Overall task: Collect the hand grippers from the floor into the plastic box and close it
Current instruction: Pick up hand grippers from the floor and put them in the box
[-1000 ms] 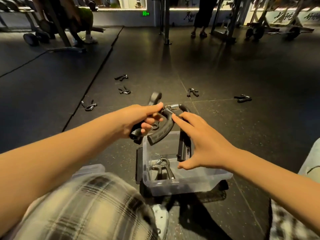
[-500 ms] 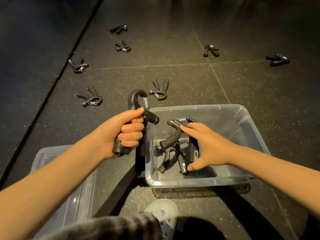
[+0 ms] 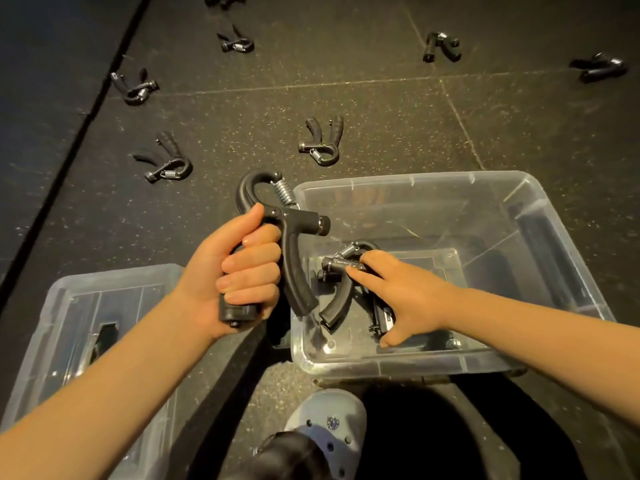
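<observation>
left hand point(image 3: 239, 271) fist-tight round one handle of black spring hand gripper point(image 3: 292, 221) beside clear plastic box point(image 3: 450, 175), ready to drop in; right hand point(image 3: 405, 296) spread over second black gripper point(image 3: 337, 301) inside, grip unclear.

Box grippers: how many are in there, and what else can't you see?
- Head view: box grippers overlap under the right hand; number unclear.
- Whether that hand grips or only touches them: palm hides it.
- Top gripper: cut off by the frame edge.
- Lid: left arm covers part.
</observation>
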